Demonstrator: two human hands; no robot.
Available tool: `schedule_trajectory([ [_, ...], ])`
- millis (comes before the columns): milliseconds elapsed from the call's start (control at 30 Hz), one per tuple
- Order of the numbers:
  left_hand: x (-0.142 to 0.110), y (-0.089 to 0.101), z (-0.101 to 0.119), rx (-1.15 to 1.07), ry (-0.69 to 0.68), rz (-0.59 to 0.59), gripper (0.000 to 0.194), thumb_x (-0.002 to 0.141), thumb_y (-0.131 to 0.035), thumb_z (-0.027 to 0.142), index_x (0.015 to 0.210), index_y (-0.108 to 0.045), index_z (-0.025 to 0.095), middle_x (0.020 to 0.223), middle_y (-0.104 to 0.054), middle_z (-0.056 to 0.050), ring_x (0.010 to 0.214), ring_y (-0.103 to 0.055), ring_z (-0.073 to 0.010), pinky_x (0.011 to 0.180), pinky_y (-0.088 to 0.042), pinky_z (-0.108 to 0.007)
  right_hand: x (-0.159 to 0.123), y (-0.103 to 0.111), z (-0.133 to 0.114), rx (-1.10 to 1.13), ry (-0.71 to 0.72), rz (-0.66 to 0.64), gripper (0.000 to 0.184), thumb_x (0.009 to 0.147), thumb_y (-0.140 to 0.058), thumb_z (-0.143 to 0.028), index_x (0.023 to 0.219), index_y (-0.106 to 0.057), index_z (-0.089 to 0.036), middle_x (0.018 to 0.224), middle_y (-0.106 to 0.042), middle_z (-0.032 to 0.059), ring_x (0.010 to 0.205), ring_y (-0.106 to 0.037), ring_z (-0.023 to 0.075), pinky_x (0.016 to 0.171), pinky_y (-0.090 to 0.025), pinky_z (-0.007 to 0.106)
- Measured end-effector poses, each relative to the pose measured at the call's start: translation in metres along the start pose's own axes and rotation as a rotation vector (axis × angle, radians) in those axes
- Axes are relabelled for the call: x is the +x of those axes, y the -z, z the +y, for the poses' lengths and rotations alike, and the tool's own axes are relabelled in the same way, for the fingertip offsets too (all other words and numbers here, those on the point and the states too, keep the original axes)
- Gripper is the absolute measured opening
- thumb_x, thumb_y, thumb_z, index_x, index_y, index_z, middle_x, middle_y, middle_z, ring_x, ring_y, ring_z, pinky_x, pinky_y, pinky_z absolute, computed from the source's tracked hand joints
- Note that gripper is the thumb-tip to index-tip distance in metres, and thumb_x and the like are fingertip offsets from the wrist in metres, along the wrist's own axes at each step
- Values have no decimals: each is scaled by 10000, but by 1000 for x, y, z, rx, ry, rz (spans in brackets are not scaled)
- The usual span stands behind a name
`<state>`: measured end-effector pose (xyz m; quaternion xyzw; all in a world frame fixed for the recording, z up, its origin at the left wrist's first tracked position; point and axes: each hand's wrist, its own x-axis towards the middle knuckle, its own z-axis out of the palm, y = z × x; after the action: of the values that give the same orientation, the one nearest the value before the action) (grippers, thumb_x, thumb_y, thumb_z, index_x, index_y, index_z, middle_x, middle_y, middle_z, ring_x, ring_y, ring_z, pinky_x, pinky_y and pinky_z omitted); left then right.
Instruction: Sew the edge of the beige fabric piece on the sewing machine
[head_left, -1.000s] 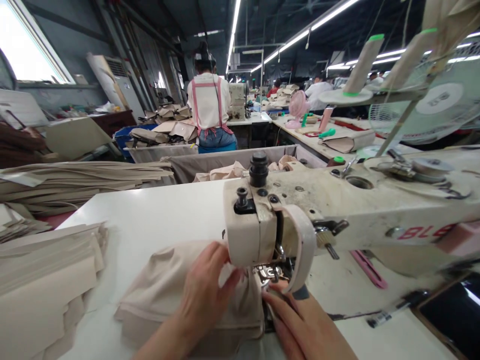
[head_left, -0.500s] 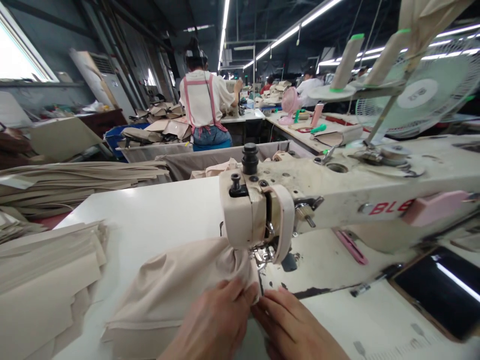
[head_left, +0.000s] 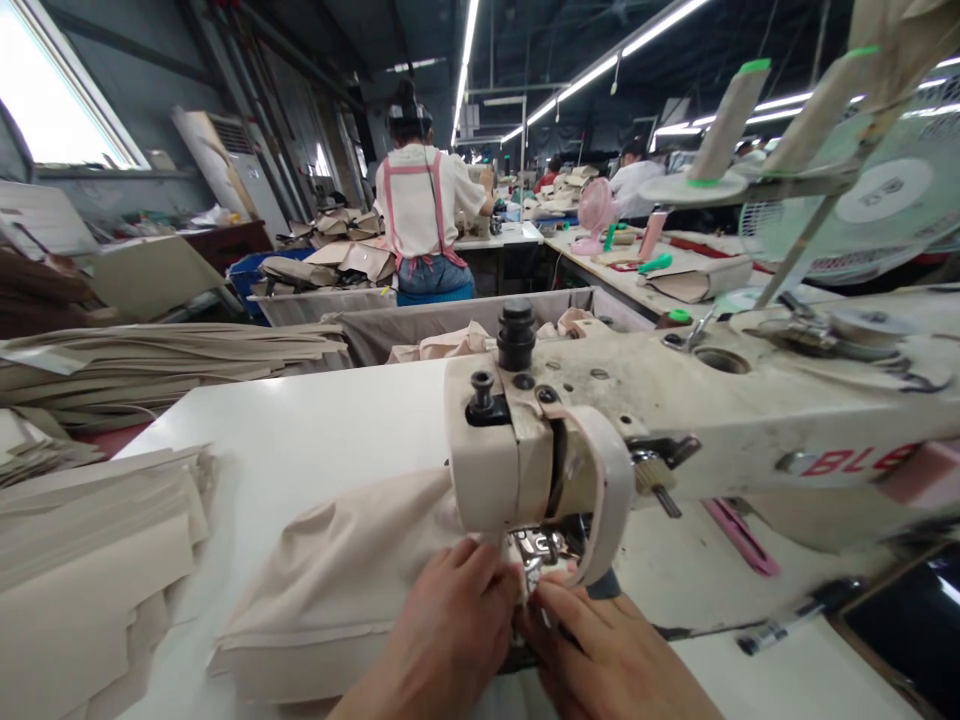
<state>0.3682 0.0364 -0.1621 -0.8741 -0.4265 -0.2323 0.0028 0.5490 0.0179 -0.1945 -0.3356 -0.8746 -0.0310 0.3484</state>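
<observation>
The white table (head_left: 315, 430) is smooth and glossy, a broad flat slab that carries everything in reach. Across its right half lies the sewing machine (head_left: 712, 410), a long cream-painted metal body, scuffed and oil-stained, with red lettering on its flank; its long axis runs from the far right toward the middle, ending in a blocky head with black knobs on top and a curved pale guard in front. To the left sits a stack of cut panels (head_left: 82, 570), stiff, flat, beige sheets with straight edges, layered unevenly.

The beige fabric piece (head_left: 337, 580) is soft, matte and woven, bunched into loose folds with a thick folded hem along its near edge. It lies on the table left of the machine head, its long axis running left to right, and its right end points in under the head at the presser foot (head_left: 534, 548), a small shiny metal part.

The left hand (head_left: 442, 640) lies flat on the fabric's right end, fingers together and pressing down just beside the foot. The right hand (head_left: 607, 655) rests beside it, touching it, fingertips closed on the fabric edge at the foot.
</observation>
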Motion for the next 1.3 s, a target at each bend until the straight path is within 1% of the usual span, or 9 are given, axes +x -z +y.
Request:
schedule_trajectory([
  [100, 4, 5, -8, -88, -27, 61, 180, 784, -511, 101, 849, -643, 205, 791, -683, -27, 714, -617, -187, 643, -491, -276, 8, 14, 5, -1, -43, -278, 500, 750, -481, -32, 1212, -612, -174, 1117, -688, 85, 999, -643, 261, 937, -535, 417],
  [167, 4, 8, -13, -194, -34, 119, 201, 748, -512, 85, 845, -640, 206, 813, -693, -24, 732, -627, -188, 667, -500, -285, 9, 18, 6, 4, -64, -362, 602, 713, -497, -28, 1299, -553, -155, 1182, -658, 102, 1065, -615, 288, 965, -518, 443],
  [267, 1, 8, -18, -341, 39, 137, 271, 665, -535, 58, 859, -647, 211, 865, -708, -29, 806, -647, -209, 691, -506, -296, 7, 18, 8, 11, -67, -321, 708, 687, -507, -25, 1380, -471, -168, 1229, -635, 118, 1092, -605, 303, 936, -535, 441],
  [433, -1, -2, -17, -466, 148, 139, 252, 652, -536, 26, 775, -648, 215, 836, -706, -10, 785, -655, -190, 687, -501, -284, 4, 15, 7, -4, -50, -240, 686, 662, -511, -12, 1326, -510, -186, 1207, -654, 107, 1080, -620, 296, 946, -532, 430],
  [567, 4, 0, -13, -442, 149, 162, 240, 662, -538, 18, 734, -668, 207, 787, -702, -12, 743, -649, -179, 659, -485, -263, 4, 15, 6, -24, -58, -242, 726, 638, -502, 4, 1333, -500, -206, 1219, -649, 97, 1090, -617, 288, 954, -528, 414],
  [800, 7, 4, -22, -518, 176, -31, 281, 611, -570, 2, 756, -713, 195, 780, -705, -22, 671, -636, -151, 536, -456, -184, 8, 15, 3, -75, -83, -272, 735, 621, -499, 14, 1317, -526, -218, 1227, -654, 72, 1084, -621, 279, 957, -530, 407],
  [967, 8, 1, -22, -482, 121, 32, 243, 663, -533, -2, 724, -689, 175, 751, -702, -32, 697, -640, -163, 617, -483, -217, 7, 13, 2, -74, -108, -310, 774, 581, -500, 7, 1318, -528, -229, 1233, -654, 79, 1089, -624, 294, 955, -532, 418],
  [1133, 8, 7, -20, -404, 33, -23, 250, 684, -500, -6, 737, -658, 182, 793, -684, -40, 752, -637, -187, 675, -499, -261, 6, 12, 5, -36, -87, -331, 849, 599, -491, 27, 1413, -435, -206, 1270, -624, 105, 1115, -605, 303, 968, -522, 434],
  [1300, 4, 7, -20, -442, 58, -19, 302, 706, -511, 0, 860, -683, 194, 908, -695, -48, 843, -650, -201, 733, -515, -280, 4, 12, 7, -8, -48, -323, 788, 637, -494, 29, 1399, -449, -163, 1252, -622, 138, 1121, -600, 320, 960, -522, 457],
])
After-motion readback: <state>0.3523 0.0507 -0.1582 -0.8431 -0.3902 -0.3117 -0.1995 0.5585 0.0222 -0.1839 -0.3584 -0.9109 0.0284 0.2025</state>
